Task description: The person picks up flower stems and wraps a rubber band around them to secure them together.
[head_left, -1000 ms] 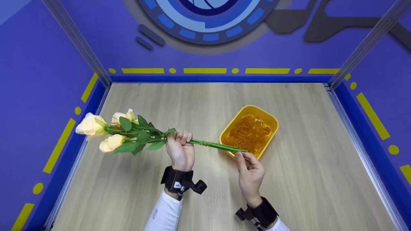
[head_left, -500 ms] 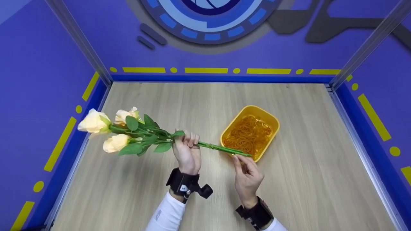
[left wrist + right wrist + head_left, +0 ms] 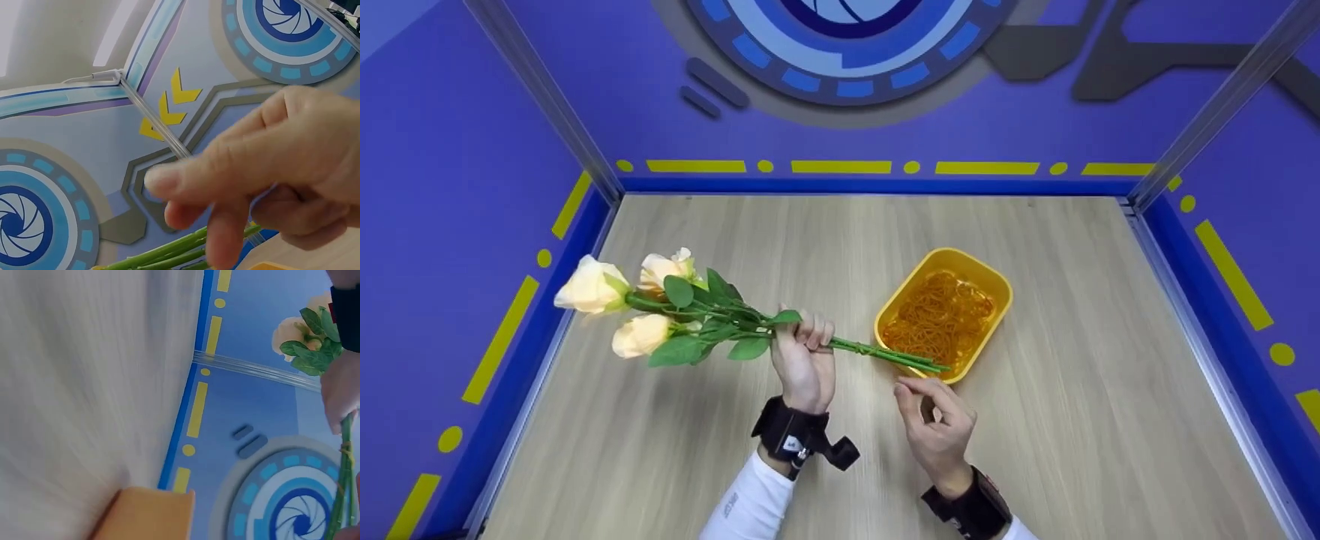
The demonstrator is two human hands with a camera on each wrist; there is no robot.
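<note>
In the head view my left hand (image 3: 804, 360) grips the green stems of a bunch of artificial roses (image 3: 641, 335), held level above the table. The cream blooms point left and the stem ends reach over the yellow bin (image 3: 879, 328). My right hand (image 3: 941, 431) is bent just below the stem ends, thumb and forefinger tips close together, with nothing visible between them. The left wrist view shows the right hand (image 3: 253, 163) close up, with the stems (image 3: 163, 253) behind it. A thin rubber band (image 3: 346, 449) circles the stems in the right wrist view.
Inside the bin lies a tangle of amber rubber bands (image 3: 934, 311). The wooden table (image 3: 1080, 337) is bordered by blue printed walls on the left, back and right. Black straps with small cameras sit on both wrists.
My left hand has carried the roses a little to the right. My right hand has come off the stem ends and dropped slightly down and left.
</note>
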